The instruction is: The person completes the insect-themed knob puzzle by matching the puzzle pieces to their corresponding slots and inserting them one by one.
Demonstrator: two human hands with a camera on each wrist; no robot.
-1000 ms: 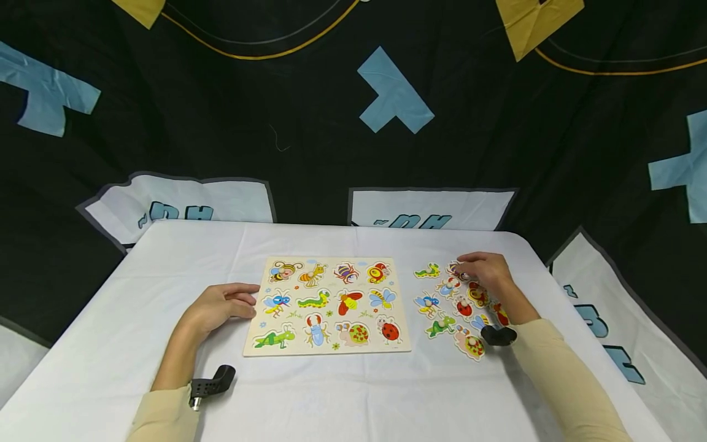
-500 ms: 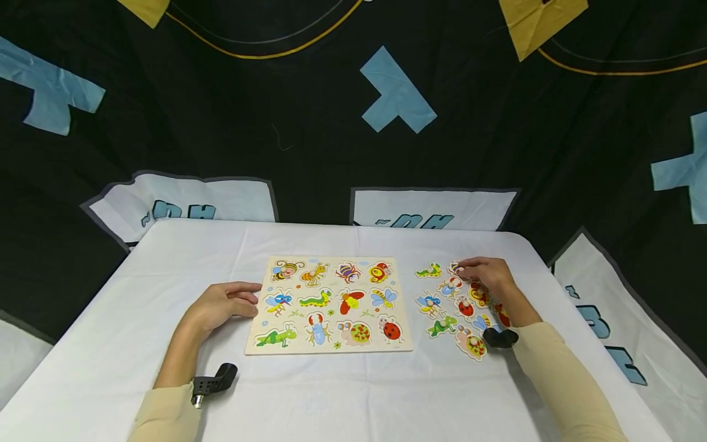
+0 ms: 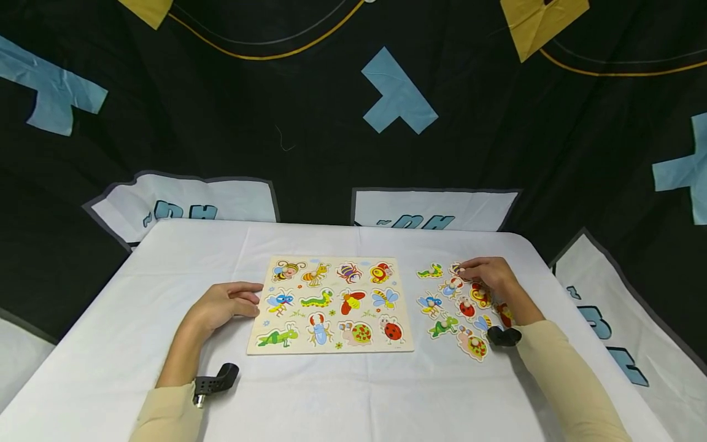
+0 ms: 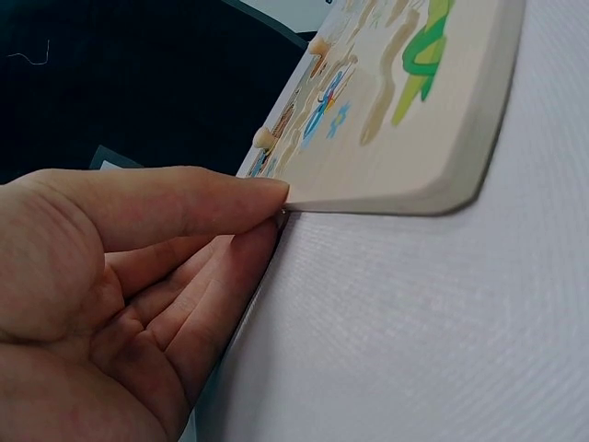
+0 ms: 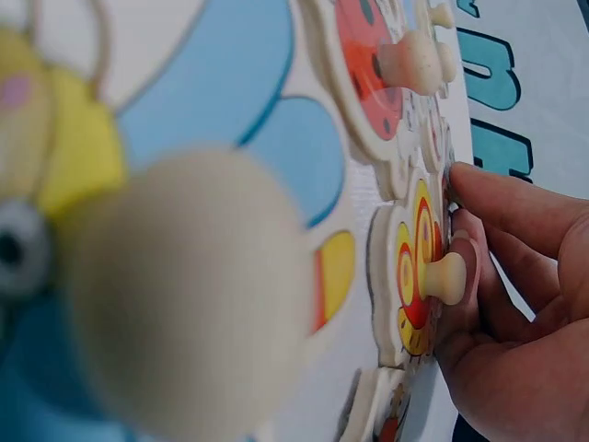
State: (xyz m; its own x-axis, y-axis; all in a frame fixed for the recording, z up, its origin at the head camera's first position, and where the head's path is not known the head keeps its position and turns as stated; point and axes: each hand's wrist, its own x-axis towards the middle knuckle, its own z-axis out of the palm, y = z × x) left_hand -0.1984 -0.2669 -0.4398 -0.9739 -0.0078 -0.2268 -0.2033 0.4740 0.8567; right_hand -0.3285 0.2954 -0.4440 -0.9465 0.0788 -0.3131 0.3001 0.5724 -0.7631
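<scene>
My left hand point(image 3: 221, 308) is at the left edge of a wooden peg puzzle board point(image 3: 331, 350) printed with insects. In the left wrist view its thumb lies along the board's edge near a corner, with the fingers curled beneath. My right hand point(image 3: 491, 275) pinches a spider puzzle piece point(image 3: 455, 268) at the back of a group of loose pieces, partly covering it. Right by that hand lies a red-and-yellow piece with a wooden knob point(image 5: 446, 278). Wooden knobs stand up on the board's bee piece point(image 3: 287, 271) and the orange insect piece point(image 3: 315, 275).
Loose knobbed pieces lie close together right of the board, among them a caterpillar point(image 3: 429, 271), a ladybug point(image 3: 466, 307), a grasshopper point(image 3: 444, 326) and a snail point(image 3: 472, 344). A white cloth point(image 3: 309, 399) covers the table. Behind hangs a black curtain point(image 3: 232, 123).
My right hand has drawn back slightly toward me and settled at the spider piece, more of which shows. The left hand stays at the board's edge.
</scene>
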